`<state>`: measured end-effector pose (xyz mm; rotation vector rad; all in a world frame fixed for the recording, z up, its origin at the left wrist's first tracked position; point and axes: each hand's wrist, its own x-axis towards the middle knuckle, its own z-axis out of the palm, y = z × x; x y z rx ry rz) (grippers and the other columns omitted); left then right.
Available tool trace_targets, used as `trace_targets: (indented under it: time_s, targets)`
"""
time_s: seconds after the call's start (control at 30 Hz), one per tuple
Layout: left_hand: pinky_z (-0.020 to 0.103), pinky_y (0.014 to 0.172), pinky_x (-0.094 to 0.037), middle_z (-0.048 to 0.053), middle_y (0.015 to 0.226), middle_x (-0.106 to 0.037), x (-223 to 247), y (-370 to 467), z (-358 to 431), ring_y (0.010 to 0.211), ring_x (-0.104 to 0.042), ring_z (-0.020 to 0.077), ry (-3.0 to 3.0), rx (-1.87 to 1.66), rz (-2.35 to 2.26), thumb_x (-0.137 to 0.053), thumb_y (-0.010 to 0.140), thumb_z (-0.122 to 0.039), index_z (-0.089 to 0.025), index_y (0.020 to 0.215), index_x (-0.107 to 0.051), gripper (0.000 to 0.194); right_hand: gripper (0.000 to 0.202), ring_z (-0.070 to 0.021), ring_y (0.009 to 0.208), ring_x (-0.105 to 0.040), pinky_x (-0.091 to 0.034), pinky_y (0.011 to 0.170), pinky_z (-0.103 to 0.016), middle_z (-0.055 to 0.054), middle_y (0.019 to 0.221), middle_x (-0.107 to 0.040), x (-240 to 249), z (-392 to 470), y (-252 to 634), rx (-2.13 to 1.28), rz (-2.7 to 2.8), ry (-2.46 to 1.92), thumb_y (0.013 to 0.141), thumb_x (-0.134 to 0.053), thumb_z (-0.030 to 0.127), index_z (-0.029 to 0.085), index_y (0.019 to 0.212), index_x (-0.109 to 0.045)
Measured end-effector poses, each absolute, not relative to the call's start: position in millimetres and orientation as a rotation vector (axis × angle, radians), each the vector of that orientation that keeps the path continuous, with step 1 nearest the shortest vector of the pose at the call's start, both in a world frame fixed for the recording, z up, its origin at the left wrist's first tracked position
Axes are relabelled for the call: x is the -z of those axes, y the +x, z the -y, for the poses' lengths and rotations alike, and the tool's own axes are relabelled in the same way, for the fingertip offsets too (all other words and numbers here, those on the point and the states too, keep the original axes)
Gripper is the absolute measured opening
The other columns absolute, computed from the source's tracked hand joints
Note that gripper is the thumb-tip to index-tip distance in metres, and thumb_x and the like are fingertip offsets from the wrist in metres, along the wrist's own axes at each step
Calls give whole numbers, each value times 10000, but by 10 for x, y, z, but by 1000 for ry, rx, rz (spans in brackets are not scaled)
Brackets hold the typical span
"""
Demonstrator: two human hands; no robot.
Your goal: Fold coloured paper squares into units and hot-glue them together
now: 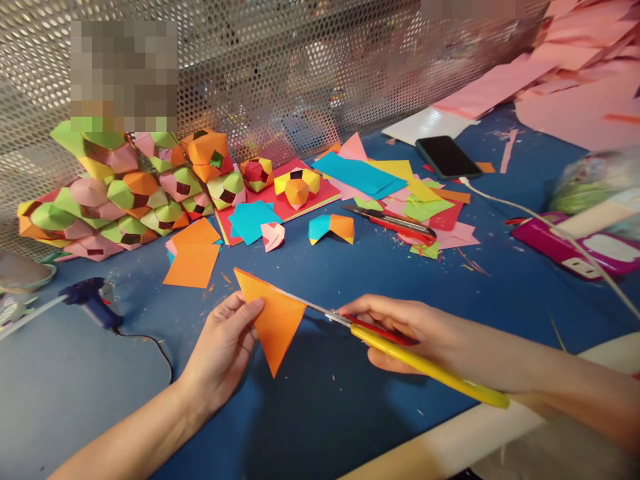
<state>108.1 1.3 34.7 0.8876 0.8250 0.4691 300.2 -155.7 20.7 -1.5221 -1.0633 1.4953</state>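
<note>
My left hand (pixel 227 347) pinches a folded orange paper triangle (pixel 275 320) between thumb and fingers, above the blue table. In my right hand (pixel 400 327) is a pair of scissors (pixel 430 365) with yellow and red handles. Its blades lie along the triangle's upper edge. Behind my hands, loose orange paper squares (pixel 193 260) lie to the left. A small folded pink paper piece (pixel 273 236) and a blue, orange and yellow folded piece (pixel 331 228) stand near the middle.
Several folded paper balls (pixel 135 193) are stacked by a perforated metal screen (pixel 300 80). A glue gun (pixel 93 300) lies left. A red cutter knife (pixel 395 223) rests by coloured paper scraps (pixel 425 200). A phone (pixel 447 157) and a magenta power strip (pixel 570 247) are on the right.
</note>
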Motion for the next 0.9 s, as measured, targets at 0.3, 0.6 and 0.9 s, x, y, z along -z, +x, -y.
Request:
trace_targets:
  time_s: [0.3, 0.6, 0.9]
  targets:
    - [204, 720, -535, 33, 838, -705, -350, 1067, 19, 730, -653, 113, 891, -459, -844, -695, 740, -181, -139, 841, -663, 114, 378, -117, 740, -517, -418, 641, -215, 1, 846, -573, -256, 1540, 3015, -1551, 1030, -1542, 806, -608, 421, 234, 1128, -542]
    - [205, 742, -530, 39, 878, -719, -342, 1075, 21, 758, -665, 120, 905, -452, -836, -665, 765, -167, -142, 880, -664, 118, 420, -182, 863, -580, -441, 670, -242, -24, 896, -625, -261, 1516, 3005, -1548, 992, -1636, 761, -649, 433, 230, 1112, -538]
    - [204, 728, -533, 44, 886, -721, -339, 1069, 39, 760, -670, 125, 898, -431, -840, -674, 759, -166, -143, 883, -666, 126, 443, -164, 841, -596, -464, 686, -240, -9, 916, -641, -122, 1489, 3011, -1445, 1132, -1621, 767, -638, 463, 226, 1128, -540]
